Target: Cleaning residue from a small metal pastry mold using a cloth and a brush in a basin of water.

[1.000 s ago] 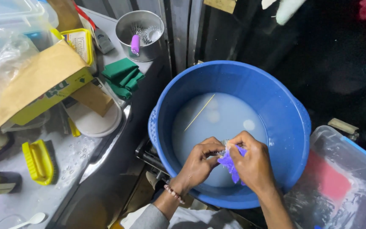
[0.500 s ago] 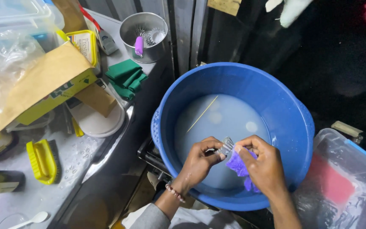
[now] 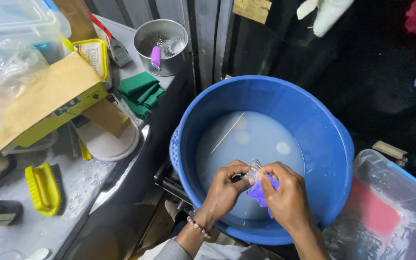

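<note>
My left hand [image 3: 225, 188] pinches a small clear ridged piece [image 3: 253, 169]; my right hand [image 3: 285, 200] closes on a purple cloth [image 3: 260, 191], low centre of frame over the blue tub [image 3: 335, 144]. I judge I'm mid-scrub; next, turn it. Its long axis seems tilted toward upper right.

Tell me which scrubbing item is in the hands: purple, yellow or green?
The purple cloth, pinched by the right hand over the blue tub; the yellow brush and green pads lie on the counter.
</note>
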